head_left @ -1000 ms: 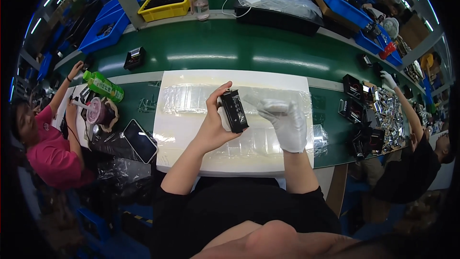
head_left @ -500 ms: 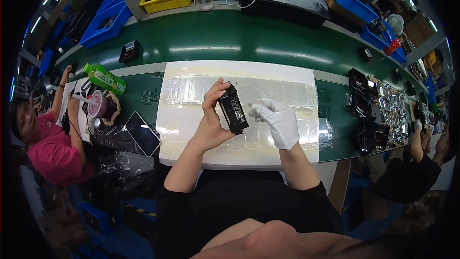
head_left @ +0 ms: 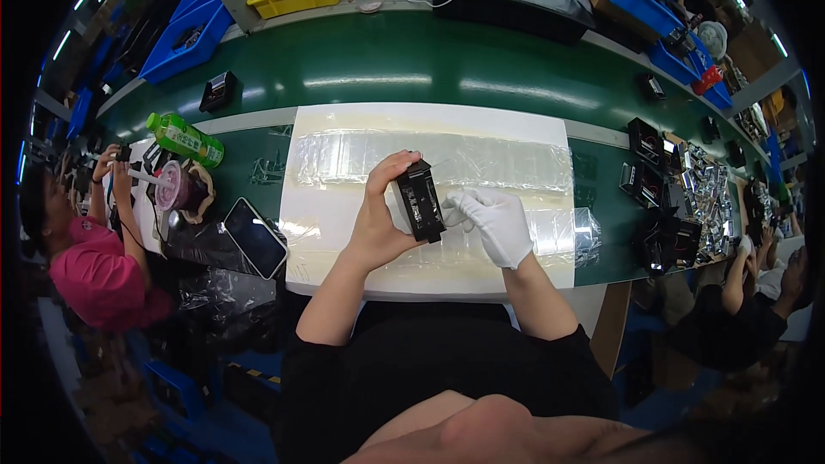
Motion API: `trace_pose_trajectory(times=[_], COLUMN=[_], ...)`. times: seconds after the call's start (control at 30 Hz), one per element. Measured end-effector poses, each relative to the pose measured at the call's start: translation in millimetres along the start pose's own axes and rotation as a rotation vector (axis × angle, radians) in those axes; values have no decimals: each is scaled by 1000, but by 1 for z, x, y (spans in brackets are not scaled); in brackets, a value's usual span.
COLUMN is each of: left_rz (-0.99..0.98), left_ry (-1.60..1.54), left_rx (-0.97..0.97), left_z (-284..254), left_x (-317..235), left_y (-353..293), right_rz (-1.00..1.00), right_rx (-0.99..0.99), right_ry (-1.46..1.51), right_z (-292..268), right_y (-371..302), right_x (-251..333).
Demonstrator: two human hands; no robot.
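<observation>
Holding a small black box-shaped part (head_left: 420, 201) upright above the white mat (head_left: 326, 232), the bare left hand (head_left: 384, 222) is pinching it between thumb and fingertips, curled about its left edge but not closed into a fist; the gloved right hand (head_left: 496, 222) is sitting just right of the part, its fingers loosely bent and touching the part's right side, though whether it is gripping anything small there I cannot tell; the part is hanging clear of the mat, roughly over the mat's middle, with clear plastic film (head_left: 481, 163) spread across the mat beyond the part; the likeliest slip, as I judge it, is the part twisting out of that narrow pinch, since only fingertips are bearing it and the glove is pushing from the other side; a drop would be landing on the glossy film, which may be letting it skid toward the near edge of the surface (head_left: 361, 60); a phone (head_left: 254, 237) is lying left of the mat, well apart from the part, and a green bottle (head_left: 184, 138) is lying farther left.
</observation>
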State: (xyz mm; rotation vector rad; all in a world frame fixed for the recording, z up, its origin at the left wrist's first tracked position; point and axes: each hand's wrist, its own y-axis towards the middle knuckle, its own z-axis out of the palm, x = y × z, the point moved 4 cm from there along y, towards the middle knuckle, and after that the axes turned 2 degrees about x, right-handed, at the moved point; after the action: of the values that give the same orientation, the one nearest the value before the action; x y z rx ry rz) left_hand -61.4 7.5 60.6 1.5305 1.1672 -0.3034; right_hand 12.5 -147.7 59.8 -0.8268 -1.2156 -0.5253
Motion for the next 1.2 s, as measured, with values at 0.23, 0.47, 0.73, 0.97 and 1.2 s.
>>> trace_pose_trajectory(times=[0.23,0.47,0.73,0.97,1.2], left_rz=[50,126,-553,-702,-1062], left_ry=[113,341,761,241,-1018], left_rx=[-59,-33,67,49,-355], left_z=[5,13,-27,-3,41], left_x=[3,-6,6,26,39], left_y=[-2,-4,-39,-70,-82], right_rz=[-207,-583,-294,-375,-353], right_rx=[-82,-191,-273,-236,-163], right_ry=[-52,-869,-1088,-942,-1189], right_z=[-3,25,-23,-27,-21], right_y=[2,-10,92,47,-38], right_x=[-21,13,52,14,-60])
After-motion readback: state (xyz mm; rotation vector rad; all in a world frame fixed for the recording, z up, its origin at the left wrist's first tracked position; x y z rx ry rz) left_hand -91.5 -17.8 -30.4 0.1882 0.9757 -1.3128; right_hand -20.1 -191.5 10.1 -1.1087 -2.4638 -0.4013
